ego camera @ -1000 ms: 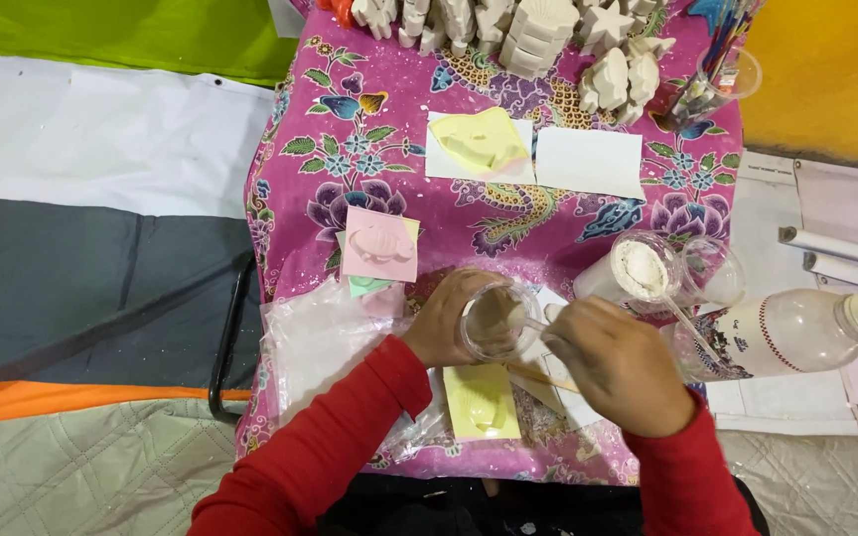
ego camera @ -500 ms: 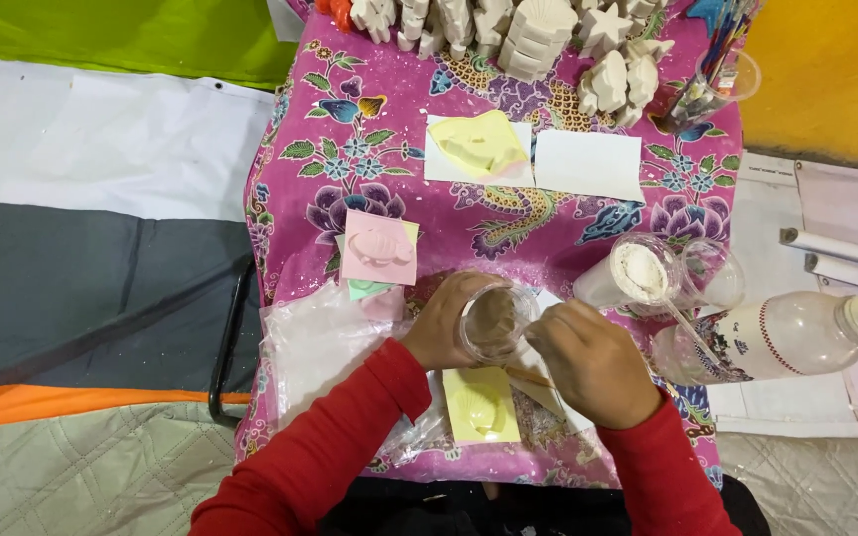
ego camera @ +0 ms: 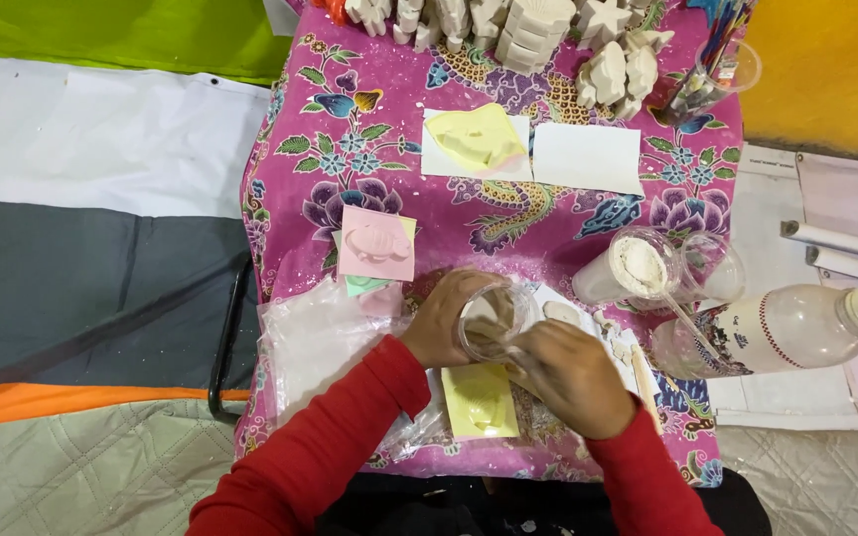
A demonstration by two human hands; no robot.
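A clear cup [ego camera: 494, 320] sits over the table's near edge, gripped by the left hand [ego camera: 444, 320], while the right hand [ego camera: 573, 377] is closed on something thin dipped into it; what, I cannot tell. Judging by this, mixing is under way; the yellow mould [ego camera: 480, 399] below looks unfilled. Around lie a pink mould [ego camera: 377, 243], powder cup [ego camera: 631, 268], bottle [ego camera: 782, 330] and floral cloth [ego camera: 350, 139]; beyond, floor mats.

2 hands [ego camera: 518, 352] around clear cup [ego camera: 494, 320], yellow mold [ego camera: 480, 401] below
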